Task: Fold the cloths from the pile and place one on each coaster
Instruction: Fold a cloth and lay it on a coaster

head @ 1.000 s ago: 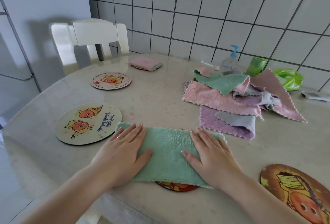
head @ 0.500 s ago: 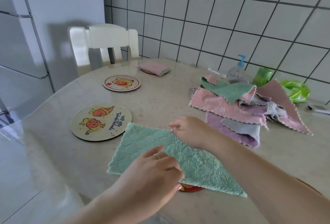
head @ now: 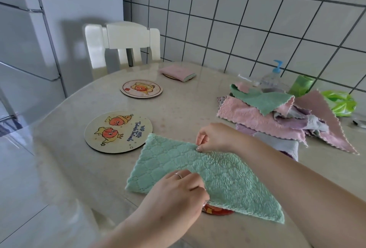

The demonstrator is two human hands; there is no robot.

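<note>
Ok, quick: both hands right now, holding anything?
Left hand: pinching the near edge of the green cloth.
Right hand: pinching the far edge of the same cloth.

Coaster [head: 217,211] under green cloth [head: 208,172]: only a red sliver showed at near edge, rest covered. Far coaster [head: 170,76] mostly hidden by pink cloth [head: 176,71]. Left hand [head: 178,194] fingertips tucked behind cloth edge, grip not clear. Both forearms cut off by bottom/right frame edges. Pile [head: 281,117]: lower cloths buried, count unclear. Bottle [head: 272,81] base hid behind pile. Dark item at right edge [head: 359,122] cut off, unidentifiable.
</note>
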